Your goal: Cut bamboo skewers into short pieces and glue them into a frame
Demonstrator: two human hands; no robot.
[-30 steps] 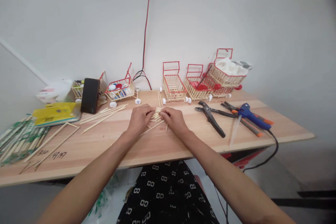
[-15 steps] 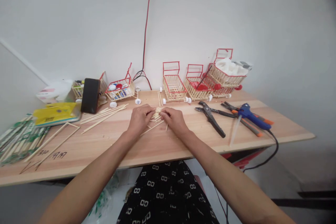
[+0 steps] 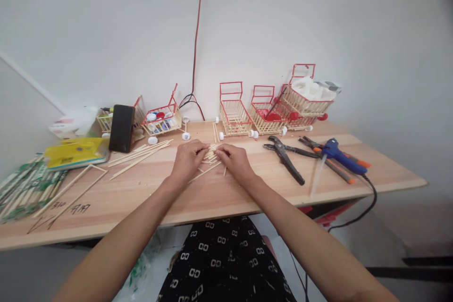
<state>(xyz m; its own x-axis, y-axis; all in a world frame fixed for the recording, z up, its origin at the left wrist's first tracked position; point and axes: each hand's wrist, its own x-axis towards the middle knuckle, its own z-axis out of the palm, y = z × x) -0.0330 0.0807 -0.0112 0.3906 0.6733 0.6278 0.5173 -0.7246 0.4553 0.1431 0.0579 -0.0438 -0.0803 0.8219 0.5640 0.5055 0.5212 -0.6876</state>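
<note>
My left hand [image 3: 190, 156] and my right hand [image 3: 233, 159] face each other over a small heap of short wooden sticks [image 3: 211, 155] on the table. Both hands are closed, thumb against fingers, at the two sides of the heap. They seem to pinch thin wooden sticks, though the fingertips partly hide what is between them. One longer stick [image 3: 203, 172] lies slanted on the wood just in front of the heap. Behind my hands, a pair of sticks [image 3: 215, 132] lies near a small stick-built cart [image 3: 235, 118] with a red handle and white wheels.
More small carts [image 3: 161, 120] line the wall. Loose long sticks [image 3: 139, 155], a phone [image 3: 122, 128], a yellow wipes pack [image 3: 76, 153] and packaged sticks [image 3: 31, 188] are left. Black-handled pliers [image 3: 286, 163], orange-handled pliers [image 3: 338, 170] and a blue glue gun [image 3: 341, 158] lie right.
Both hands stay almost in place over the heap, with only a slight shift of the fingers. The view has moved a little; the other things lie as before.
</note>
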